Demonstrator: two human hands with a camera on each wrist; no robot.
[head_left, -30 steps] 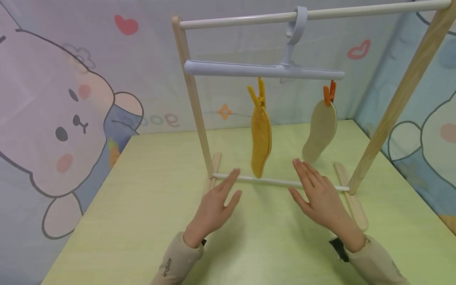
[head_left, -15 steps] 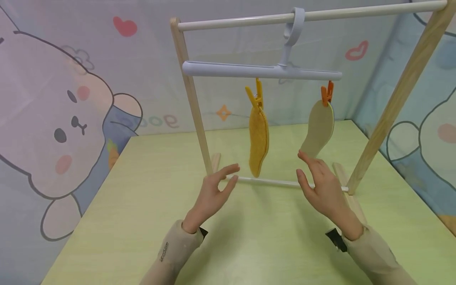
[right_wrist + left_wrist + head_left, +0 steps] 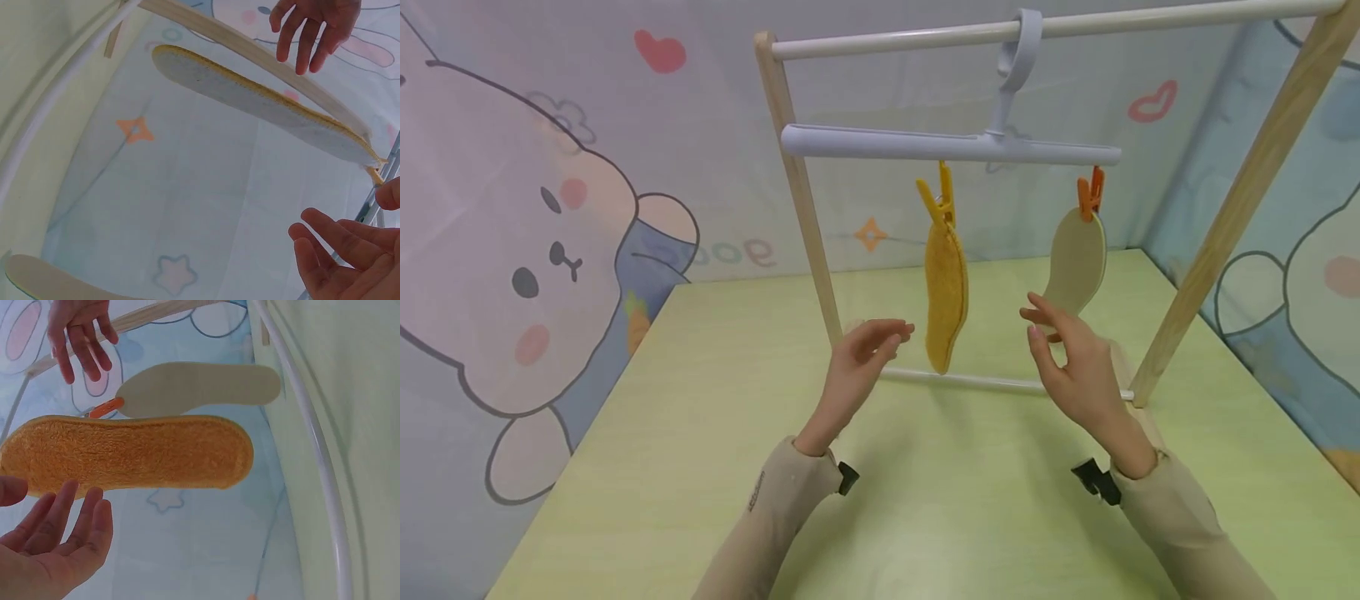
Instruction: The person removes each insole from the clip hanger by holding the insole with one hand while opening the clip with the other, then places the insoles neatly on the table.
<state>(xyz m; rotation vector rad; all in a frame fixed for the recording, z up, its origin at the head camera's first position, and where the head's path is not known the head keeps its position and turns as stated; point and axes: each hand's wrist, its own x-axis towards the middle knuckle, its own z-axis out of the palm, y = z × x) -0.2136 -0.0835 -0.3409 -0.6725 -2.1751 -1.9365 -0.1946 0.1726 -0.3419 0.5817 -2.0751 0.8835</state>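
Observation:
Two shoe insoles hang by clothespins from a light-grey hanger (image 3: 955,146). A yellow clothespin (image 3: 946,208) grips the fuzzy orange insole (image 3: 946,296), whose pale underside shows in the right wrist view. From an orange clothespin (image 3: 1088,197) hangs the other insole (image 3: 1075,258), its beige side toward the head view. My left hand (image 3: 853,367) is raised to the left of the orange insole, fingers loosely bent and holding nothing. In front of the beige insole's lower end is my right hand (image 3: 1078,371), also holding nothing; it hides part of that end.
The hanger hooks over the white top bar (image 3: 895,42) of a wooden-sided rack (image 3: 1247,183). A white lower bar (image 3: 977,382) runs just above the pale green table (image 3: 955,517). Cartoon-printed cloth (image 3: 722,167) stands behind and at the sides.
Both hands have risen slightly, and their fingers have gone from straight to loosely bent. The insoles, clothespins and hanger hang as before.

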